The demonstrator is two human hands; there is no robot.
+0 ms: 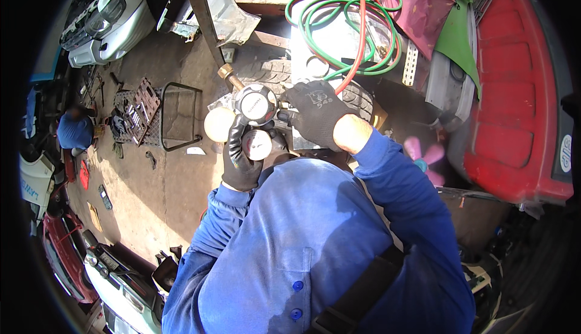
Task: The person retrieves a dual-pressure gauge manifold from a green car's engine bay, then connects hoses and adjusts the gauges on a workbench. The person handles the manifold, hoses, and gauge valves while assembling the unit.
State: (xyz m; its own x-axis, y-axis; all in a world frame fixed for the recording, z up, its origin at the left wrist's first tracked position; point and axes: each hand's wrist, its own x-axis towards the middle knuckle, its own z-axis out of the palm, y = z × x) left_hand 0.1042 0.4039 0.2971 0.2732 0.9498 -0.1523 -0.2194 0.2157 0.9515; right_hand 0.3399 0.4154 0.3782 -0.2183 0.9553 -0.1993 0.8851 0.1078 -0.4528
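A gas regulator [255, 104] with a round black-and-silver knob is in front of my chest. One of its gauges [257, 145] faces up, and a second round gauge [219, 124] is washed out by sunlight. A brass nut [226, 71] sticks out on its far side. My left hand [241, 163], in a black glove, is wrapped round the regulator from below. Gloved too, my right hand [316, 111] has its fingers closed at the regulator's right side, on a small fitting they partly hide. The red hose [361, 43] runs down behind my right hand; its end is hidden.
A coiled green hose [305, 28] lies on a white panel beyond my hands, by a tire [266, 71]. A metal post [204, 22] leans near the brass nut. A low stand [181, 116] holds tools at left. A red vehicle panel [514, 92] stands right. Another person [75, 129] crouches far left.
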